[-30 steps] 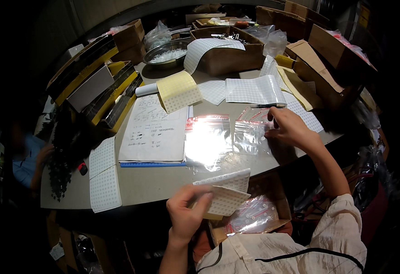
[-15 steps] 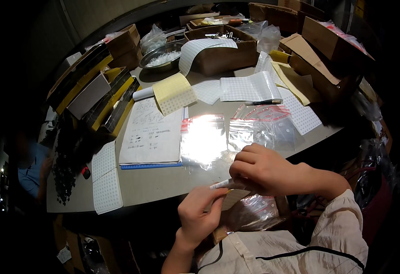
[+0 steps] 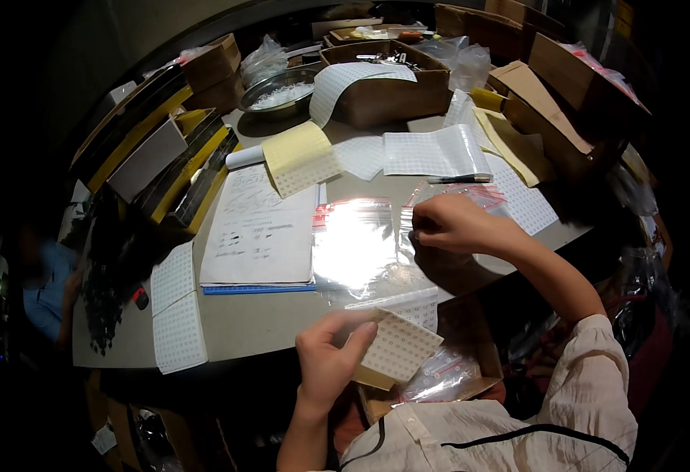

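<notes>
Sticker sheet (image 3: 401,344) sits pinched in left hand (image 3: 331,346); right hand (image 3: 456,223), grip unreadable, likely presses clear bag (image 3: 406,250), needing light touch next.

A packing workshop, by its look; the bench (image 3: 254,326) carries a cardboard box (image 3: 396,102) of parts, clear zip bags (image 3: 354,245), label sheets (image 3: 435,153); a second person (image 3: 46,291) is at left.

Over there, worn on the head, the left fisheye camera looks down past the cream shirt (image 3: 479,434), close below, across the tabletop (image 3: 258,324) from its near edge, facing the open cardboard box (image 3: 396,102) farther off by the far edge.
</notes>
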Demonstrator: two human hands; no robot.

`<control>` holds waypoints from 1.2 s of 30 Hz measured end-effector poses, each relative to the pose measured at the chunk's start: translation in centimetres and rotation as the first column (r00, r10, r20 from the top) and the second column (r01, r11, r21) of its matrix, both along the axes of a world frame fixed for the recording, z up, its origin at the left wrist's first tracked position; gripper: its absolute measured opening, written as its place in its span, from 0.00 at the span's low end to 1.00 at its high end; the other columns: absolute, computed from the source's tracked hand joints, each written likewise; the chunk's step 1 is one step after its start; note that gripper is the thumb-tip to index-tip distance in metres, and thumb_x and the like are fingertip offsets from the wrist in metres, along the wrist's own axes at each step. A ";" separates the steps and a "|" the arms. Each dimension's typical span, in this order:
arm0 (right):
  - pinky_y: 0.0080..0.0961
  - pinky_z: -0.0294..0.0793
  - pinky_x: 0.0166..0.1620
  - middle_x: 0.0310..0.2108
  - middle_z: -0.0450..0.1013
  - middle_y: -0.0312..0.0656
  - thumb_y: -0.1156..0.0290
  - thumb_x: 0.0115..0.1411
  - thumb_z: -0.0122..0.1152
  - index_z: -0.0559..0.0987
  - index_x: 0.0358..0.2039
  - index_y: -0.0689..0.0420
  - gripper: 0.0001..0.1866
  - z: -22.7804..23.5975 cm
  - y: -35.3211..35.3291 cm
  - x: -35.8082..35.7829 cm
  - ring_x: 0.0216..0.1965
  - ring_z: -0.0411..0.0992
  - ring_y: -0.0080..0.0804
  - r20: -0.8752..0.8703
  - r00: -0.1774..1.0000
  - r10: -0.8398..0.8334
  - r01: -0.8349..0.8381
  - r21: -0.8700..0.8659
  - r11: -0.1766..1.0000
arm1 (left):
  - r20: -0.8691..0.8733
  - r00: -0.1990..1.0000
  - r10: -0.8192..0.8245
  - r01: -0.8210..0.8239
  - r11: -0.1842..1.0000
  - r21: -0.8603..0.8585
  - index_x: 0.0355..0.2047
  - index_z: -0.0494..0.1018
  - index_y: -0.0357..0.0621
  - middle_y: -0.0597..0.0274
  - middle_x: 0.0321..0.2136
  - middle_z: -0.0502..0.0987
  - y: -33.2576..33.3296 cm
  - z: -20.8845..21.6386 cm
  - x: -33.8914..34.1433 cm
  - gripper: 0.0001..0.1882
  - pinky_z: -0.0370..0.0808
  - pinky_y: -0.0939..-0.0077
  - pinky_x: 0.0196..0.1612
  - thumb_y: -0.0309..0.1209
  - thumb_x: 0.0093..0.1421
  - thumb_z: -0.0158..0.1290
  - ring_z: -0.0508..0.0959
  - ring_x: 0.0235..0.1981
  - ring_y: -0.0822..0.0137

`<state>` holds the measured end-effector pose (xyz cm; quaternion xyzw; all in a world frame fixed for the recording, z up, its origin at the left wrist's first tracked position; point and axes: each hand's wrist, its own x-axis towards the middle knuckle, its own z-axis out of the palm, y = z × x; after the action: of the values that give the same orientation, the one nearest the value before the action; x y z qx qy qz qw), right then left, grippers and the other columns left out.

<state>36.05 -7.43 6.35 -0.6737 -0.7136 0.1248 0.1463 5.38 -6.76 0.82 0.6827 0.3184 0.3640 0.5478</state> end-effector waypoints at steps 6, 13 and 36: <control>0.49 0.77 0.43 0.33 0.79 0.55 0.65 0.56 0.71 0.79 0.35 0.65 0.15 -0.1 0.8 0.1 0.38 0.78 0.56 0.421 0.906 -0.052 0.049 0.019 0.999 | 0.000 0.999 -0.046 0.046 0.997 -0.068 0.37 0.84 0.32 0.66 0.28 0.84 0.2 0.6 -0.2 0.06 0.75 0.83 0.35 0.22 0.60 0.65 0.79 0.30 0.79; 0.35 0.75 0.40 0.34 0.77 0.48 0.74 0.60 0.67 0.77 0.40 0.62 0.10 0.3 4.4 -2.0 0.34 0.76 0.43 -0.212 0.949 0.233 -0.212 0.121 0.970 | -0.001 0.997 -0.080 0.080 0.995 -0.058 0.37 0.84 0.33 0.67 0.28 0.83 0.7 0.7 -0.2 0.05 0.75 0.84 0.34 0.22 0.60 0.64 0.78 0.30 0.80; 0.50 0.62 0.64 0.54 0.69 0.52 0.38 0.59 0.70 0.76 0.57 0.56 0.38 -4.5 -1.0 0.1 0.59 0.63 0.53 0.194 0.979 -0.057 -0.008 0.316 0.949 | -0.019 0.996 -0.090 0.088 0.991 -0.097 0.40 0.84 0.35 0.56 0.32 0.87 0.3 0.1 -0.3 0.07 0.80 0.75 0.40 0.22 0.60 0.65 0.85 0.34 0.69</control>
<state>36.15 -8.47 1.81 -0.6597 -0.7269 -0.0613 0.1810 5.10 -6.43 0.90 0.6731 0.3114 0.3154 0.5920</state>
